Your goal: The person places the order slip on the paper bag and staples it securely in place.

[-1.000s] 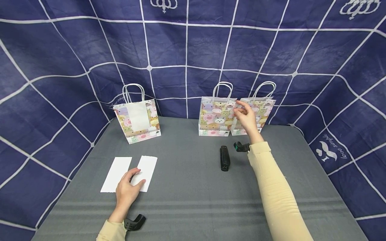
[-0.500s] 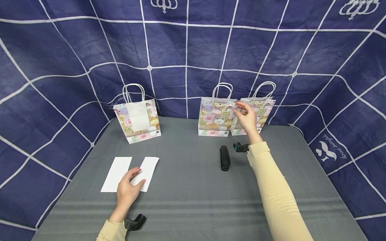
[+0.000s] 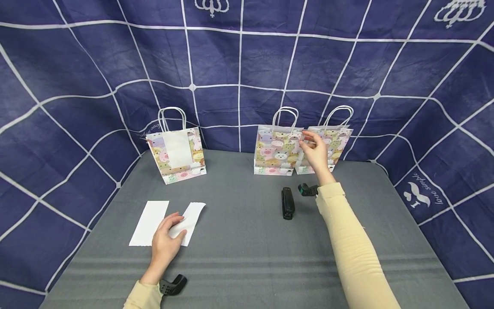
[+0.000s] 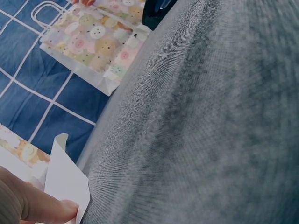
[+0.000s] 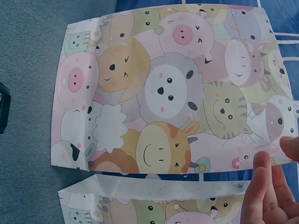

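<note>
My left hand (image 3: 165, 243) pinches a white paper strip (image 3: 191, 216) near the table's left front. Its thumb lies on the strip in the left wrist view, and the strip's far end curls off the cloth. A second white paper strip (image 3: 149, 223) lies flat beside it, partly behind the hand. At the back, my right hand (image 3: 316, 155) holds the upper right edge of the middle paper bag (image 3: 272, 150), which is printed with cartoon animals. In the right wrist view, the bag's front (image 5: 173, 93) fills most of the picture; exactly where the fingertips press is partly hidden.
Another printed paper bag (image 3: 341, 143) stands behind my right hand. At the back left, a third paper bag (image 3: 197, 148) carries a white paper strip (image 3: 178, 149) on its front. A black stapler (image 3: 287, 203) lies on the grey table cloth (image 3: 239, 257). A blue curtain (image 3: 216, 56) hangs behind.
The far end of the pinched paper strip has shifted right and curled upward, while my left hand has moved slightly right. My right hand stays at the middle paper bag's edge.
</note>
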The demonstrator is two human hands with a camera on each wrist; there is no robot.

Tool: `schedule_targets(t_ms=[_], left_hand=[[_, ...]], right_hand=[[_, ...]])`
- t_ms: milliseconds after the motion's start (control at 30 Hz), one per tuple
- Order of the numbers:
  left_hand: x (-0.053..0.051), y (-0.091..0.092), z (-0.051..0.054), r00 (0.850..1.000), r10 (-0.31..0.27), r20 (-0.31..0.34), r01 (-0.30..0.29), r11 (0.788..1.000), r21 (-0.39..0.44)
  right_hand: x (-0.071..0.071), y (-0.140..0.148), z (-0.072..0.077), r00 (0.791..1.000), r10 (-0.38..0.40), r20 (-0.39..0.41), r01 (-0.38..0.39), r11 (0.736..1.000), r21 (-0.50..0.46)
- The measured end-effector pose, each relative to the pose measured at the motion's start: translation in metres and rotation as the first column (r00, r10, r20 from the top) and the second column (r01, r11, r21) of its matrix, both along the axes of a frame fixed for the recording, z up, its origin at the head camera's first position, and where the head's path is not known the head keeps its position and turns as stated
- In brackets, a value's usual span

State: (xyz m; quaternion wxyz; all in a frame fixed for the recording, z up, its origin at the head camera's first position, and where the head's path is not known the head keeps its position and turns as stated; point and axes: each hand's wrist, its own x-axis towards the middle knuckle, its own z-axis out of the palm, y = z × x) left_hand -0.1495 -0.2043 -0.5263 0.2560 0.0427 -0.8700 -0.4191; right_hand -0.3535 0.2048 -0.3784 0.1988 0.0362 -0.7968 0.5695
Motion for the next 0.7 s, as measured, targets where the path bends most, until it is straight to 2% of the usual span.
schedule_targets(t_ms=[167,367,567,700], left_hand=[[0.0002,0.0004,0.0007,1.000,0.004,0.006,-0.004,1.000,-0.012],[0.0003,0.0010,0.0015,0.999,0.039,0.038,-0.039,0.999,0.000],[0.0001,0.0019,0.0044,0.992,0.057,0.115,-0.062,0.998,0.035],[0.0011,0.0028,0.0069,0.985,0.065,0.159,-0.073,0.996,0.045]], right_hand=[[-0.0006,-0.0010,-0.0001,1.000,0.007,-0.008,-0.007,1.000,-0.018],[0.0007,-0.0045,0.0006,1.000,-0.006,-0.011,0.006,0.999,-0.044],[-0.0008,-0.0063,-0.0010,0.999,-0.032,-0.013,0.031,0.998,-0.046],[0.0034,-0.0081,0.0024,1.000,-0.012,-0.028,0.010,0.998,-0.059]])
